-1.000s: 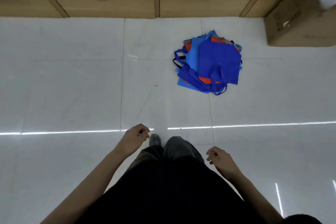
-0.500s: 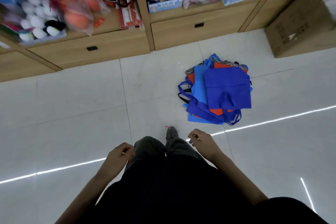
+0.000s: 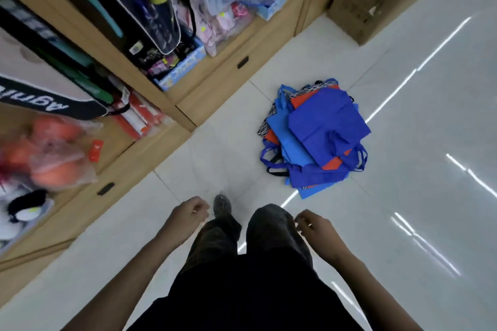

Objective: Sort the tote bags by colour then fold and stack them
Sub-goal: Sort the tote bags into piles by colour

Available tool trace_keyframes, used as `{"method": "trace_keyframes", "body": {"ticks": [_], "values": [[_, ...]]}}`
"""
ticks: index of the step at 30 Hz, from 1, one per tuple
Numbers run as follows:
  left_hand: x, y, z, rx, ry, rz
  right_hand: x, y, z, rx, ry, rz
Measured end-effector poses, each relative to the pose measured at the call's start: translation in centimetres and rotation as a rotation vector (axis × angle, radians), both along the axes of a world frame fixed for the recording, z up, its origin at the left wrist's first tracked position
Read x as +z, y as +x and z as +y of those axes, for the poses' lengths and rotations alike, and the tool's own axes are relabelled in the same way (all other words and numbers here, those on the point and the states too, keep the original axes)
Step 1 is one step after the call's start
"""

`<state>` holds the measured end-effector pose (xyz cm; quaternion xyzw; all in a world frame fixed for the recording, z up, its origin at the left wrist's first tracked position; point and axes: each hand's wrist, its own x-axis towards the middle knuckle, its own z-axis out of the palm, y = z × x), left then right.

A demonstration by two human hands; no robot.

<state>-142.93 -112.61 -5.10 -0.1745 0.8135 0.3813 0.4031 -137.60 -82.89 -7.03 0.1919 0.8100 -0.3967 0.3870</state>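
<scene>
A loose pile of tote bags (image 3: 317, 137) lies on the white tiled floor ahead and a little to the right. A dark blue bag is on top, with light blue and orange-red bags and a black-and-white patterned one showing beneath. My left hand (image 3: 188, 213) hangs beside my left thigh with its fingers loosely curled and holds nothing. My right hand (image 3: 313, 226) hangs by my right thigh the same way, also with nothing in it. Both hands are well short of the pile.
Wooden shelving with drawers (image 3: 220, 80) runs along the left, packed with racket bags (image 3: 150, 16), balls in plastic (image 3: 51, 158) and packaged toys. A cardboard box (image 3: 373, 0) stands at the back right. Glossy floor (image 3: 430, 142) stretches to the right of the pile.
I have walked closer to the pile and the view has swung left and tilted, so the shelving fills more of the frame. Both hands stay hanging at my sides.
</scene>
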Motion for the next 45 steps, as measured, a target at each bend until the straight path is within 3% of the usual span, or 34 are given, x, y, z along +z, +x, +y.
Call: {"method": "trace_keyframes", "body": {"ticks": [7, 15, 23, 29, 32, 37, 40, 45], "values": [[-1.6, -15.0, 3.0, -0.326, 0.021, 0.01, -1.3, -1.6, -0.2, -0.36, 0.026, -0.067], [-12.0, -25.1, 9.4, -0.537, -0.003, -0.055, -10.6, -14.8, 0.1, -0.533, -0.075, -0.031], [-36.2, -37.2, 20.1, -0.849, 0.009, -0.039, -34.6, -25.0, 4.5, -0.588, 0.001, -0.039], [-53.4, -42.8, 26.6, -0.987, 0.049, 0.092, -53.0, -25.4, 7.6, -0.694, 0.047, -0.087], [-59.3, -43.2, 28.8, -0.968, 0.14, 0.14, -58.7, -24.9, 8.5, -0.935, -0.015, -0.03], [-66.0, -42.5, 30.0, -1.099, 0.237, 0.245, -64.0, -26.3, 9.0, -1.536, -0.407, 0.115], [-67.4, -42.9, 29.9, -1.104, 0.263, 0.302, -65.9, -27.0, 9.7, -1.729, -0.495, 0.219], [-65.8, -42.6, 30.3, -1.087, 0.239, 0.284, -66.3, -27.1, 11.4, -1.804, -0.499, 0.08]]}}
